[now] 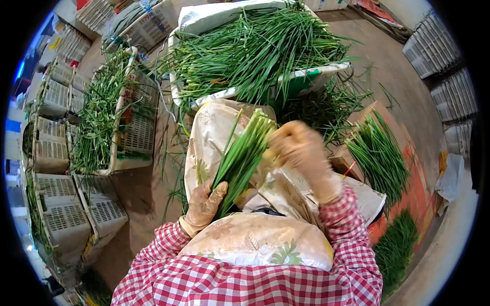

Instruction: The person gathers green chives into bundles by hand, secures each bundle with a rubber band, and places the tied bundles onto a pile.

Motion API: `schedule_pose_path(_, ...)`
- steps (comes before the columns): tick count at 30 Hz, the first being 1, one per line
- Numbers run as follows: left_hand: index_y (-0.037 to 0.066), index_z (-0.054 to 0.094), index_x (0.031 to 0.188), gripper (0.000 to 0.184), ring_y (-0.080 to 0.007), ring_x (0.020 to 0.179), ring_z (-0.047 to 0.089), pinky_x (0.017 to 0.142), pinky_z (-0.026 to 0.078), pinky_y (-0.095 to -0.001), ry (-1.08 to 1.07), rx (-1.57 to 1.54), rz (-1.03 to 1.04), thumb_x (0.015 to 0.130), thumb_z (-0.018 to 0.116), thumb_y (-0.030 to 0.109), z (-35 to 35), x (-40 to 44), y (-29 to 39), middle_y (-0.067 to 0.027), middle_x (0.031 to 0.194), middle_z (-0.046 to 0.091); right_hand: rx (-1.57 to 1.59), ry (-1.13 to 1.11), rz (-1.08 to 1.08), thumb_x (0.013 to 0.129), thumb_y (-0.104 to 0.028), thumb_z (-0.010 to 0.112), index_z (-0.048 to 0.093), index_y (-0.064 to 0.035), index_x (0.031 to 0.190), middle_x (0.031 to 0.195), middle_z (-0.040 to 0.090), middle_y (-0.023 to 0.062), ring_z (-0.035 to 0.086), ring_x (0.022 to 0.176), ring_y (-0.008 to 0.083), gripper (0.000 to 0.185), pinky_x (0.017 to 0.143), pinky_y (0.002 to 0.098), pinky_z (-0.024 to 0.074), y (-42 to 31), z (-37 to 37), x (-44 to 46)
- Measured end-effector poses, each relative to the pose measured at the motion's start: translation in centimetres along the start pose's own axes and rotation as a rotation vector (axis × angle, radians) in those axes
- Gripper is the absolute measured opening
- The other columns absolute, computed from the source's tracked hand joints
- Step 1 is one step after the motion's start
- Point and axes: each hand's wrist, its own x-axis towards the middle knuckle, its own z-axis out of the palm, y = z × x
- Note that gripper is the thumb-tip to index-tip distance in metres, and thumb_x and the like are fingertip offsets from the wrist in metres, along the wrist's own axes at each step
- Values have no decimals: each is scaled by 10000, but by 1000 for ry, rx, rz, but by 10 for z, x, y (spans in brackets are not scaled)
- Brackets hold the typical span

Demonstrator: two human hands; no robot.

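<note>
My left hand (205, 205), in a tan glove, is closed round the lower part of a bunch of long green stalks (244, 153) above my lap. The pale cut ends of the bunch point up and away from me. My right hand (301, 153), also gloved, is blurred by motion just right of those pale ends; its fingers are smeared, and whether it holds anything does not show. A patterned cream apron (275, 237) covers my lap. Beyond my knees stands a big white crate (224, 94) heaped with loose green stalks (260, 51).
A white basket (120, 122) of green trimmings stands at the left, beside empty slotted baskets (64, 217). At the right, a neat bundle of stalks (378, 153) lies on cardboard, with another dark green bundle (397, 252) nearer me. Stacked crates (431, 46) line the right wall.
</note>
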Motion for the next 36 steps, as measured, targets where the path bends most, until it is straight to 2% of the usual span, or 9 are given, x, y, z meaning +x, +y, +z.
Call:
schedule_pose_path(5, -15, 497, 1274, 418, -117, 1014, 528, 901, 411, -260, 32, 259, 230, 949, 537, 245, -4, -2, -16, -41, 1179, 581, -352, 101, -250, 842, -175, 663, 543, 34, 985, 699, 634, 76, 608, 585, 134, 280, 518, 261, 476, 28, 33, 0)
schedule_pose_path(8, 10, 547, 1221, 352, -105, 928, 548, 840, 436, -248, 77, 66, 117, 946, 547, 229, -5, -3, -14, -19, 1099, 608, -38, -16, 146, 863, -73, 609, 548, -1, 1111, 796, 640, 40, 547, 645, 75, 265, 579, 240, 474, 5, 25, -4)
schedule_pose_path(11, 44, 623, 1068, 260, -53, 791, 523, 713, 436, -218, 58, -113, -9, 928, 579, 259, -11, 1, -17, 46, 897, 614, -235, 88, -463, 862, -46, 600, 604, -41, 1085, 913, 654, 73, 596, 771, 110, 223, 666, 247, 484, 36, 6, 10)
schedule_pose_path(16, 45, 636, 1022, 275, -51, 785, 533, 694, 442, -207, 27, -49, 29, 917, 593, 295, -15, 1, -22, 32, 908, 622, -738, 302, -677, 829, -36, 575, 615, -39, 948, 904, 638, 145, 631, 813, 283, 126, 700, 367, 511, 29, -50, 46)
schedule_pose_path(19, 32, 621, 1055, 352, -75, 825, 565, 710, 472, -228, -18, -52, -98, 894, 614, 345, -20, 0, -15, -7, 935, 636, -1067, 480, -271, 889, -102, 543, 499, -29, 1166, 924, 645, 200, 643, 807, 326, 289, 731, 359, 522, 22, -83, 62)
schedule_pose_path(23, -10, 536, 1217, 617, -114, 944, 586, 807, 473, -237, -209, -379, -308, 825, 665, 449, -23, 10, -13, -48, 1101, 618, -270, -145, -401, 876, -476, 565, 306, -52, 1387, 1074, 615, 205, 585, 1043, 265, 712, 878, 354, 460, 32, -53, 49)
schedule_pose_path(26, -11, 506, 1263, 606, -133, 1021, 570, 872, 454, -265, -372, -546, -323, 837, 667, 390, -14, 14, -5, -70, 1167, 596, -506, -428, -209, 855, -453, 611, 548, -46, 1225, 935, 627, 103, 590, 916, 193, 553, 801, 315, 459, -6, -14, 41)
schedule_pose_path(30, 21, 495, 1288, 510, -126, 1057, 544, 912, 426, -268, -380, -191, -289, 858, 654, 244, -1, 21, 5, -51, 1195, 580, -116, -328, -35, 849, -348, 638, 664, -5, 911, 761, 630, 40, 567, 676, 121, 350, 608, 268, 448, -6, -6, 46)
schedule_pose_path(36, 33, 533, 1227, 410, -107, 952, 578, 825, 464, -236, -281, 41, -311, 908, 597, 282, -3, 16, -1, -35, 1106, 610, 330, -182, -63, 920, -253, 549, 628, -67, 930, 913, 657, 54, 576, 687, 85, 203, 595, 208, 477, 10, -56, 58)
